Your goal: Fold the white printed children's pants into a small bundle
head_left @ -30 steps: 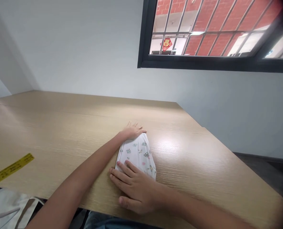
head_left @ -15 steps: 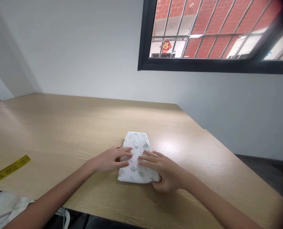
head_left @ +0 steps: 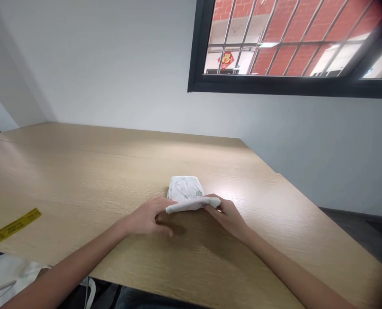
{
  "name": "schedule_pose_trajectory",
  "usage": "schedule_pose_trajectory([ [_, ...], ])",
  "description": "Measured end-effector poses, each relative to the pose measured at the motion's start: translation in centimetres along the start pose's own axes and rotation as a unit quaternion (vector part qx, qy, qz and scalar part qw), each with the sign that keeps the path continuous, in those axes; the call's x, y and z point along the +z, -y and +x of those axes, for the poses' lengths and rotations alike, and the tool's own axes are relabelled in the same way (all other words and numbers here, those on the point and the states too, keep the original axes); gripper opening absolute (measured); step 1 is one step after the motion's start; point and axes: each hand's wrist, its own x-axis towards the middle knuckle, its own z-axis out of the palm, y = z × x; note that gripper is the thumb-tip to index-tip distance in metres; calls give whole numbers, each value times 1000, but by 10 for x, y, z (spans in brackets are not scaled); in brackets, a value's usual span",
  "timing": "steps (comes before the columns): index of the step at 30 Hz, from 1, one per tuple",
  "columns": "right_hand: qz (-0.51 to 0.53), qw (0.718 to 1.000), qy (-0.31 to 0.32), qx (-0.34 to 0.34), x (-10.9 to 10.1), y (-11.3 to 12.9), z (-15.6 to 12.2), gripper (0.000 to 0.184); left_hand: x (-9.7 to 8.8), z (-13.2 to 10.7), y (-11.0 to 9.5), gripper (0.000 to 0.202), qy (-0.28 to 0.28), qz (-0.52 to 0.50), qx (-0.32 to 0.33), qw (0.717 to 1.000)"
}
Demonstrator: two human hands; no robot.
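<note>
A small white cloth (head_left: pixel 186 192) printed with little animal figures lies folded on the wooden table (head_left: pixel 81 171). Its near edge is lifted off the tabletop. My left hand (head_left: pixel 149 216) pinches the left corner of that raised edge. My right hand (head_left: pixel 228 214) grips the right corner. The far part of the cloth still rests flat on the wood. Both forearms reach in from the bottom of the view.
A yellow measuring tape (head_left: pixel 12 228) lies near the table's left front edge. White fabric or a bag (head_left: pixel 4 279) hangs below that edge. A grey wall and a barred window (head_left: pixel 290 43) stand beyond the table; its right edge drops to a dark floor.
Both hands went from pressing the cloth flat to gripping its near corners. They have lifted the near edge up and toward the far side.
</note>
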Motion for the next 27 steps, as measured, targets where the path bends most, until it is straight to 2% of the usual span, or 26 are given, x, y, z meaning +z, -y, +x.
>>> schedule_pose_trajectory([
  [2, 4, 999, -31, 44, 4, 4, 1, 26, 5, 5, -3, 43, -48, -75, -25, 996],
  [3, 5, 997, -43, 58, 5, 6, 2, 29, 8, 8, -3, 40, -76, -106, -48, 990],
  [6, 19, 995, -53, 86, 6, 7, 9, 33, 15, 19, 1, 46, -162, -158, -162, 960],
  [8, 30, 993, -49, 102, 4, 7, 19, 33, 18, 28, 6, 47, -199, -166, -223, 940],
  [14, 21, 988, -30, 148, 5, -1, 57, 27, 15, 54, 18, 34, -228, -136, -299, 917],
  [17, -23, 983, -33, 178, 8, -3, 65, 22, 13, 61, 20, 30, -227, -113, -327, 910],
  [19, -25, 979, -32, 202, 9, -2, 63, 17, 13, 60, 19, 28, -223, -103, -334, 910],
  [20, -15, 976, -25, 214, 9, 0, 59, 20, 14, 58, 19, 27, -220, -100, -335, 911],
  [23, 2, 973, 9, 229, 6, 5, 46, 44, 19, 48, 16, 24, -210, -89, -331, 916],
  [25, -20, 974, 24, 222, 5, 8, 39, 48, 22, 42, 13, 19, -224, -67, -329, 915],
  [27, -70, 978, 12, 198, 6, 12, 35, 47, 23, 39, 8, 15, -257, -34, -327, 909],
])
